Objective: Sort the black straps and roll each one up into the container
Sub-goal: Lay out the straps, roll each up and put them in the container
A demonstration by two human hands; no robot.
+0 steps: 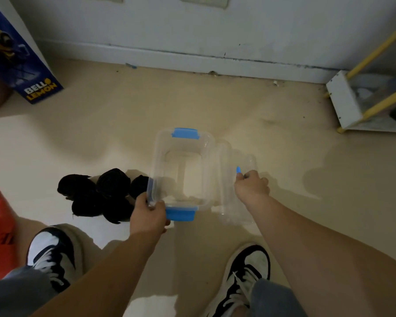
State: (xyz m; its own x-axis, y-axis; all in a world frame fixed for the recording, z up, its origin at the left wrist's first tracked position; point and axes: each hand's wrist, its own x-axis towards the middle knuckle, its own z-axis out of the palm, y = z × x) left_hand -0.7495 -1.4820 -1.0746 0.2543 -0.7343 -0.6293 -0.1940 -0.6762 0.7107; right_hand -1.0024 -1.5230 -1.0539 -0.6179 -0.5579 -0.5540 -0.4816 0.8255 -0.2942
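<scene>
Rolled black straps (pixel 96 193) lie bunched on the floor (pixel 284 145), touching the left wall of the clear container (pixel 158 156). The left hand (pixel 148 216) grips the container's near-left corner. The right hand (pixel 252 186) pinches the clear lid (pixel 226 179) just right of the container. A shoe (pixel 55 255) stands nearer, left.

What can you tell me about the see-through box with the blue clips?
The box is clear plastic, rectangular with rounded corners, open at the top and empty inside. Its blue clips sit on the far end, the near end and the left side. The left hand grips its near left corner. Its clear lid is off, held just to its right by the right hand. Whether it rests on the floor or is lifted slightly, I cannot tell.
</scene>
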